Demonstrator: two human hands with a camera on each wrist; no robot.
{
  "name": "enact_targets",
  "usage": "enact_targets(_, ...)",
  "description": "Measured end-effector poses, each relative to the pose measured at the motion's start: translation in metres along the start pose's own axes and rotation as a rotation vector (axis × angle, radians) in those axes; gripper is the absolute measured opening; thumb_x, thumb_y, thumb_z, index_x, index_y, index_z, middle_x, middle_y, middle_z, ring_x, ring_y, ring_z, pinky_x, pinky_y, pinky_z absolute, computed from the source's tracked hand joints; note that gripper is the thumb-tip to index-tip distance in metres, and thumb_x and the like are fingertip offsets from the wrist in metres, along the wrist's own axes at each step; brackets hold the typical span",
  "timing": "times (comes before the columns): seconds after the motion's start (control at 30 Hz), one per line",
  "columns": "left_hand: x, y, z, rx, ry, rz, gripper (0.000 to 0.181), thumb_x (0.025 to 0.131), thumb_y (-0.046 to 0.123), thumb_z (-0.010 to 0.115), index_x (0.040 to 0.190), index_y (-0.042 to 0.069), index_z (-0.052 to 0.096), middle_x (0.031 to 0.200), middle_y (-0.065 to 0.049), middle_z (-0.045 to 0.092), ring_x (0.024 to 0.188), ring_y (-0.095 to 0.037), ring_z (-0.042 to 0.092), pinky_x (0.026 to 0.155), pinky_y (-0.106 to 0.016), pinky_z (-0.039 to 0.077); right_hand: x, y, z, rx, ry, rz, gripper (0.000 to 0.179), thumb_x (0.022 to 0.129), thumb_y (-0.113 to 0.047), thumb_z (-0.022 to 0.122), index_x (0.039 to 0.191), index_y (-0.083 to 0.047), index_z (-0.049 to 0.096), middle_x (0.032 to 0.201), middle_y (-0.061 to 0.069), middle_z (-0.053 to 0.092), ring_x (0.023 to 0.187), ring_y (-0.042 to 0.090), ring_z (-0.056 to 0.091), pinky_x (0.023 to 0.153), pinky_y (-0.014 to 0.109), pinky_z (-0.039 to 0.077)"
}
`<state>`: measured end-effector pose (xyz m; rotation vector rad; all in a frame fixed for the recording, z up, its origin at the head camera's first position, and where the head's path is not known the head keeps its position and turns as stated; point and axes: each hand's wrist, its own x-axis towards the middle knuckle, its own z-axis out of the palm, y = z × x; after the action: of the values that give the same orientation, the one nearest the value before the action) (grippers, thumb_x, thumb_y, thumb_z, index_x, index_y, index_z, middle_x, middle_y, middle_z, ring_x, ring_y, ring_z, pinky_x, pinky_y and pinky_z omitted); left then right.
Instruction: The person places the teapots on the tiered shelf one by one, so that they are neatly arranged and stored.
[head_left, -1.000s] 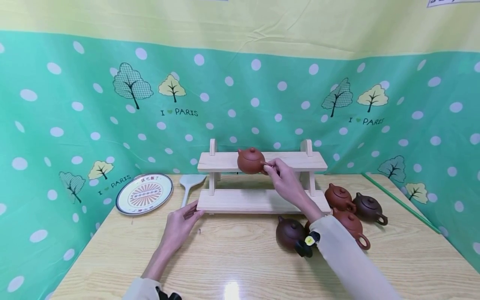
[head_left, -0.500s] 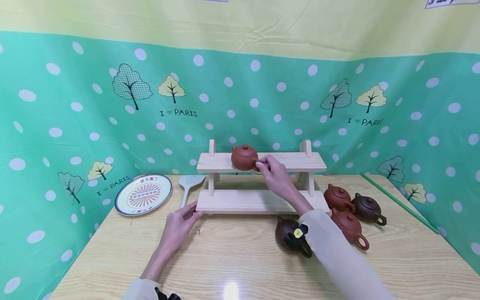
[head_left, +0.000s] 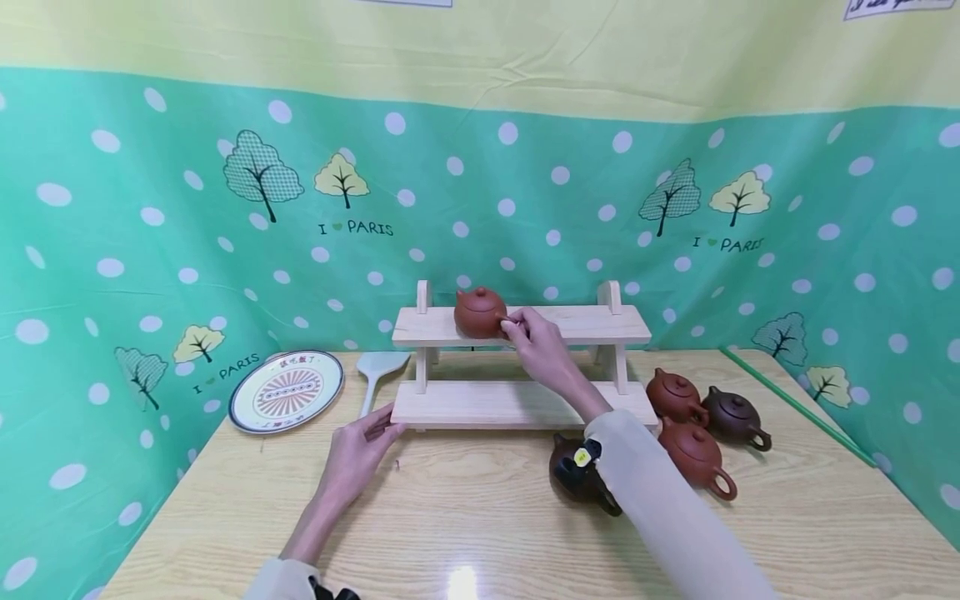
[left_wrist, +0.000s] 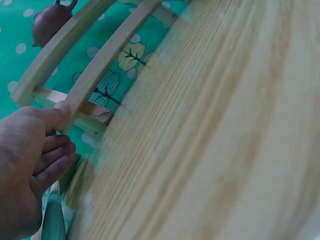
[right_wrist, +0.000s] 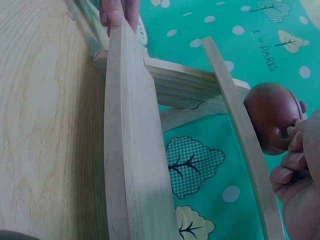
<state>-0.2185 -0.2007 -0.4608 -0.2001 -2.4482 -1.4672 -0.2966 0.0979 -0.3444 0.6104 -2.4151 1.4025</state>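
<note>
A reddish-brown clay teapot [head_left: 478, 315] is at the upper board of a two-tier wooden display shelf [head_left: 465, 402], left of its middle, spout to the left. My right hand [head_left: 542, 348] pinches the teapot's handle between thumb and fingers. In the right wrist view the base of the teapot [right_wrist: 267, 112] is right at the upper board. My left hand [head_left: 358, 454] grips the front left corner of the lower board. Up close in the left wrist view, the left thumb presses on the board's edge, with the other fingers curled below.
Two more reddish teapots [head_left: 693, 454] and a dark one [head_left: 735, 417] stand right of the shelf. Another dark teapot [head_left: 567, 483] is partly hidden by the right wrist. A patterned plate [head_left: 322, 390] and a pale spatula [head_left: 382, 363] lie left; a green stick [head_left: 798, 407] lies far right.
My right hand has moved the reddish-brown teapot leftward along the upper board. The left hand keeps its grip on the shelf corner.
</note>
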Motion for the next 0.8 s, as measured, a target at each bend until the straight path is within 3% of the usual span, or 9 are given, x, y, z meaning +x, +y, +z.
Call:
enact_targets(0.43, -0.001, 0.001, -0.001, 0.010, -0.001, -0.007, 0.049, 0.095, 0.015, 0.077, 0.135, -0.008, 0.062, 0.119, -0.026, 0.071, 0.108, -0.035, 0.072, 0.091, -0.031, 0.060, 0.006, -0.005, 0.005, 0.044, 0.005, 0.040, 0.018, 0.109, -0.015, 0.057, 0.108, 0.001, 0.064, 0.074, 0.003, 0.050, 0.065, 0.017, 0.045, 0.054, 0.025, 0.037)
enact_targets(0.8, -0.001, 0.000, 0.000, 0.014, 0.007, 0.009, 0.048, 0.095, 0.015, 0.078, 0.134, -0.008, 0.063, 0.118, -0.025, 0.071, 0.106, -0.034, 0.073, 0.090, -0.031, 0.061, -0.007, -0.003, -0.001, 0.035, -0.022, 0.046, 0.025, 0.109, -0.018, 0.056, 0.128, -0.003, 0.059, 0.071, 0.004, 0.051, 0.059, 0.017, 0.045, 0.047, 0.024, 0.033)
